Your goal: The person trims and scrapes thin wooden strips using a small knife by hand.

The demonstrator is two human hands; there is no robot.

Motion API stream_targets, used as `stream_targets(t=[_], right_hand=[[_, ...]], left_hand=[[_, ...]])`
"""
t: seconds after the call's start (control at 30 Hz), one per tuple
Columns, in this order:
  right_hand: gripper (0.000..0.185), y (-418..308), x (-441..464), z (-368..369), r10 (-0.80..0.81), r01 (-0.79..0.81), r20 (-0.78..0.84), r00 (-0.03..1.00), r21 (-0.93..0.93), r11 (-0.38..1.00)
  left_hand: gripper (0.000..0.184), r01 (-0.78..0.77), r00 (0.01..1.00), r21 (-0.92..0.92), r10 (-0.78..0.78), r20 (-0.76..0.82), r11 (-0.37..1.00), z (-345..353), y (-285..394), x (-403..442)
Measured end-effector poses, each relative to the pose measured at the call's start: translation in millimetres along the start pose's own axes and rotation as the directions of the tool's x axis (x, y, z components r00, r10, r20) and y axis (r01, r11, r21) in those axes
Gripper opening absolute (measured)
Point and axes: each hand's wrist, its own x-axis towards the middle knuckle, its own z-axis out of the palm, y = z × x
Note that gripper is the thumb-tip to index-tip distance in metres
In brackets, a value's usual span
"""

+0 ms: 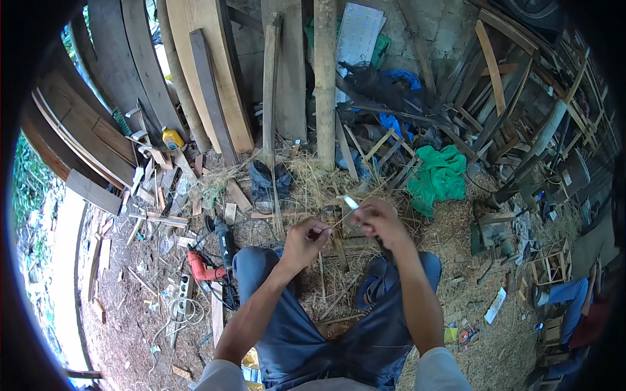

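Note:
My left hand is closed in a pinch in front of my knees, holding one end of a thin straw-coloured strip. The strip slants up to the right, towards my right hand. That hand is wrapped round a knife, and its bright blade points up and to the left. Most of the knife's handle is hidden by my fingers. Whether the blade touches the strip, I cannot tell. Below both hands, thin shavings and sticks litter the ground between my legs.
A red power drill and a dark power tool lie by my left knee, near a power strip. Boards lean ahead. A green plastic sheet lies ahead right. Another person's leg shows at far right.

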Motion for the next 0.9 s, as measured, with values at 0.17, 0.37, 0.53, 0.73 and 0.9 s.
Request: stream_targets(t=[0.17, 0.37, 0.53, 0.73, 0.9], right_hand=[[0.01, 11.0, 6.9, 18.9, 0.023, -0.024, 0.153, 0.988, 0.01, 1.0], [0.005, -0.2, 9.1, -7.7, 0.02, -0.023, 0.077, 0.997, 0.035, 0.999], [0.009, -12.5, 15.3, -51.2, -0.136, 0.156, -0.169, 0.976, 0.11, 0.982], [0.017, -12.8, 9.5, -88.7, -0.263, 0.314, -0.303, 0.916, 0.133, 0.94], [0.037, 0.1, 13.6, -47.7, -0.191, 0.179, -0.215, 0.958, -0.075, 0.981]], left_hand=[[0.01, -0.137, 0.99, 0.043, 0.138, -0.032, 0.99, 1.1, -3.0, 3.3], [0.01, -0.189, 0.982, 0.055, 0.189, 0.0, 0.981, 2.3, -3.1, 3.7], [0.009, -0.072, 0.997, -0.037, 0.072, -0.002, 0.997, -6.0, -17.4, -4.0], [0.009, 0.007, 0.991, -0.151, -0.027, -0.134, 0.988, -31.5, -21.0, 0.7], [0.008, 0.09, 0.943, -0.492, -0.232, -0.237, 0.866, -44.8, -21.2, 14.5]])
